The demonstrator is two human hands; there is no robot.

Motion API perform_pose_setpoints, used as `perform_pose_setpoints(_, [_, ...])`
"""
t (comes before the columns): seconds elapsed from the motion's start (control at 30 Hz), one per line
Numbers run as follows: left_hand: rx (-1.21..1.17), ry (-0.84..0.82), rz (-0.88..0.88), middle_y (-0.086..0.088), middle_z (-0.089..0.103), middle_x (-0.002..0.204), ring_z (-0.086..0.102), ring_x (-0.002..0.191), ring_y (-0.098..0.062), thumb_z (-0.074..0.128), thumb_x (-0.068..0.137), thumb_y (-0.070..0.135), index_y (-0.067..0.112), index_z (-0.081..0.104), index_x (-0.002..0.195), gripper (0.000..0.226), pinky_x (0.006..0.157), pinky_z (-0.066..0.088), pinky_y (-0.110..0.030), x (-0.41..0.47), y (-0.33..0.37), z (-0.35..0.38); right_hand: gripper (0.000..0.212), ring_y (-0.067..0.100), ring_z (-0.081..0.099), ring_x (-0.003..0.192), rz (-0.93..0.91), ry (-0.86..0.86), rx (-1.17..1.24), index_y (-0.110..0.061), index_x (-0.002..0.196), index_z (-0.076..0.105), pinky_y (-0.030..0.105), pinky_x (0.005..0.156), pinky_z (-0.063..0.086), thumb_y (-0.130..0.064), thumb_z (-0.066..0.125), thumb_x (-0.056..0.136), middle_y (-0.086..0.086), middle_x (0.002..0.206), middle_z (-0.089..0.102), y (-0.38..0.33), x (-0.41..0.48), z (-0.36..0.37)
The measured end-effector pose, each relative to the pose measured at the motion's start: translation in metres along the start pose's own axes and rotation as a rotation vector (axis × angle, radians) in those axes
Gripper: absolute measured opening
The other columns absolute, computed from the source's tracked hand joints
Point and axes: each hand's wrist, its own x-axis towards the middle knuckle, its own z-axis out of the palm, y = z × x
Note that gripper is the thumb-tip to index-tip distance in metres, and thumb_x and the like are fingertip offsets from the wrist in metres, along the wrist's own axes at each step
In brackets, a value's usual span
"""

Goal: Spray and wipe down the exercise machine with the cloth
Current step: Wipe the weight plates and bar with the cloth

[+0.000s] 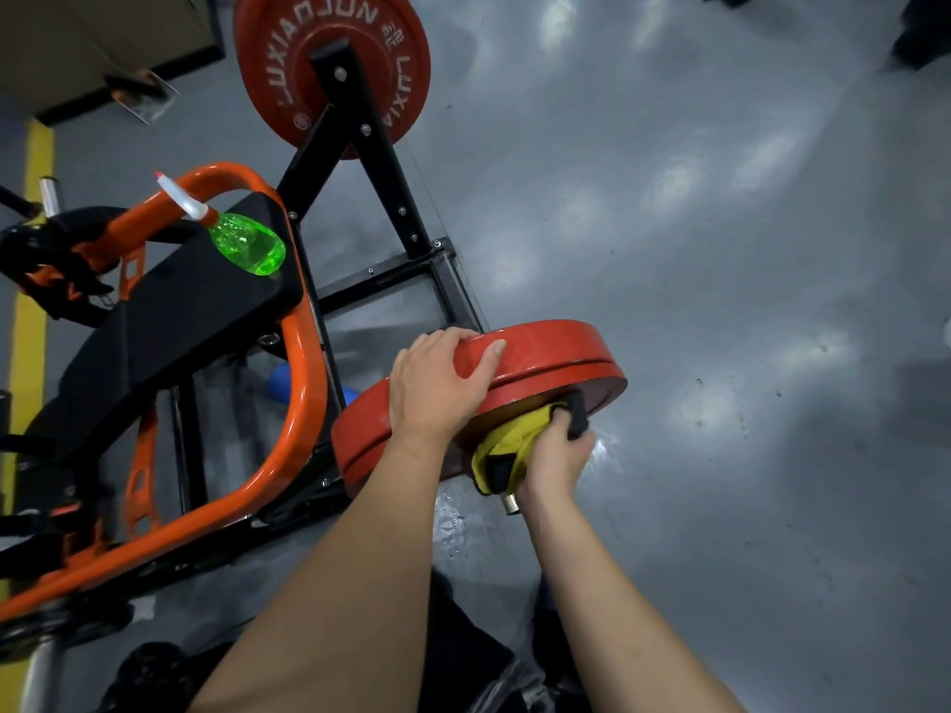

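Two round red rubber-coated weight plates hang on the orange-and-black steel exercise machine (pixel 303 403): the far weight plate (pixel 288 54) carries raised lettering, and the near weight plate (pixel 556 352) stands on edge with a dark seam round its rim. One translucent green plastic spray bottle (pixel 247 244) with a white-and-red nozzle lies on its side on the black padded seat (pixel 170 311), well to the left of both hands and untouched. One yellow cloth with black trim (pixel 507 440) is bunched in the right hand (pixel 556 455), whose fingers curl round it and press it against the near face of the near weight plate, just above a short silver bar end (pixel 510 504). The left hand (pixel 437 383) clasps that plate's rim from above, fingers hooked over the far side, thumb flat along the edge. Both forearms reach forward over the grey glossy floor (pixel 720 249).
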Motion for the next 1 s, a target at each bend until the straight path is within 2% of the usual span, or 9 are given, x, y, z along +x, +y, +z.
perform_pose_setpoints(0.1, [0.008, 0.014, 0.003, 0.014, 0.069, 0.113, 0.057, 0.113, -0.013, 0.049, 0.096, 0.067, 0.032, 0.069, 0.114, 0.044, 0.1, 0.036, -0.032, 0.001, -0.001, 0.002, 0.034, 0.027, 0.065, 0.096, -0.121, 0.119, 0.098, -0.021, 0.119, 0.047, 0.043, 0.086, 0.055, -0.038, 0.052, 0.09, 0.006, 0.11, 0.065, -0.018, -0.006, 0.013])
perform_pose_setpoints(0.17, [0.009, 0.012, 0.006, 0.013, 0.069, 0.114, 0.057, 0.114, -0.014, 0.049, 0.097, 0.066, 0.032, 0.069, 0.115, 0.043, 0.1, 0.036, -0.032, 0.001, -0.001, 0.003, 0.04, 0.029, 0.063, 0.099, -0.222, 0.147, 0.015, -0.019, 0.123, 0.046, 0.042, 0.086, 0.053, -0.043, 0.051, 0.09, 0.008, 0.117, 0.063, -0.014, -0.01, 0.013])
perform_pose_setpoints(0.27, [0.008, 0.019, 0.015, 0.013, 0.069, 0.114, 0.057, 0.114, -0.013, 0.049, 0.097, 0.065, 0.031, 0.068, 0.117, 0.044, 0.101, 0.036, -0.032, 0.0, -0.001, 0.002, 0.043, 0.033, 0.058, 0.106, -0.293, 0.121, -0.069, -0.014, 0.134, 0.04, 0.038, 0.085, 0.045, -0.041, 0.046, 0.101, 0.014, 0.13, 0.056, -0.002, -0.008, 0.011])
perform_pose_setpoints(0.4, [0.009, 0.012, 0.016, 0.013, 0.068, 0.113, 0.057, 0.113, -0.013, 0.049, 0.095, 0.068, 0.031, 0.068, 0.117, 0.047, 0.101, 0.036, -0.032, 0.0, -0.001, 0.003, 0.061, 0.034, 0.053, 0.119, -0.29, 0.047, -0.128, -0.015, 0.142, 0.033, 0.046, 0.1, 0.045, -0.049, 0.037, 0.093, 0.015, 0.14, 0.049, 0.003, 0.008, 0.008])
perform_pose_setpoints(0.53, [0.007, 0.018, 0.006, 0.014, 0.067, 0.112, 0.056, 0.114, -0.012, 0.052, 0.091, 0.075, 0.032, 0.068, 0.119, 0.054, 0.103, 0.035, -0.031, 0.001, -0.001, 0.003, 0.04, 0.03, 0.057, 0.109, 0.025, -0.036, -0.123, -0.017, 0.141, 0.029, 0.043, 0.093, 0.047, -0.037, 0.036, 0.106, 0.016, 0.135, 0.054, 0.005, 0.046, 0.0])
perform_pose_setpoints(0.6, [-0.002, 0.014, -0.007, 0.014, 0.066, 0.113, 0.055, 0.114, -0.011, 0.052, 0.09, 0.076, 0.033, 0.068, 0.12, 0.055, 0.104, 0.035, -0.031, 0.0, 0.0, 0.003, 0.042, 0.03, 0.057, 0.106, 0.183, -0.092, -0.076, -0.015, 0.147, 0.024, 0.042, 0.087, 0.048, -0.031, 0.034, 0.11, 0.015, 0.133, 0.053, 0.003, 0.058, -0.004])
perform_pose_setpoints(0.67, [-0.007, 0.013, -0.011, 0.015, 0.065, 0.112, 0.055, 0.114, -0.01, 0.053, 0.089, 0.076, 0.033, 0.068, 0.12, 0.055, 0.105, 0.035, -0.031, 0.0, -0.001, 0.002, 0.044, 0.03, 0.058, 0.105, 0.215, -0.093, -0.065, -0.016, 0.149, 0.023, 0.043, 0.085, 0.048, -0.03, 0.035, 0.109, 0.013, 0.129, 0.054, 0.004, 0.06, -0.004])
perform_pose_setpoints(0.8, [-0.004, 0.006, -0.009, 0.017, 0.064, 0.111, 0.055, 0.113, -0.009, 0.051, 0.089, 0.078, 0.036, 0.067, 0.119, 0.054, 0.104, 0.036, -0.03, 0.001, -0.006, 0.001, 0.041, 0.032, 0.057, 0.106, -0.052, 0.001, -0.17, -0.016, 0.137, 0.035, 0.041, 0.087, 0.044, -0.035, 0.044, 0.102, 0.012, 0.125, 0.057, 0.008, 0.013, 0.003])
perform_pose_setpoints(1.0, [-0.01, 0.026, 0.008, 0.015, 0.067, 0.113, 0.056, 0.114, -0.011, 0.054, 0.09, 0.074, 0.034, 0.068, 0.118, 0.051, 0.102, 0.036, -0.03, -0.001, -0.009, -0.001, 0.067, 0.025, 0.043, 0.127, -0.541, -0.036, -0.132, -0.008, 0.148, 0.027, 0.034, 0.104, 0.039, -0.045, 0.044, 0.096, 0.01, 0.143, 0.033, 0.009, -0.033, 0.006])
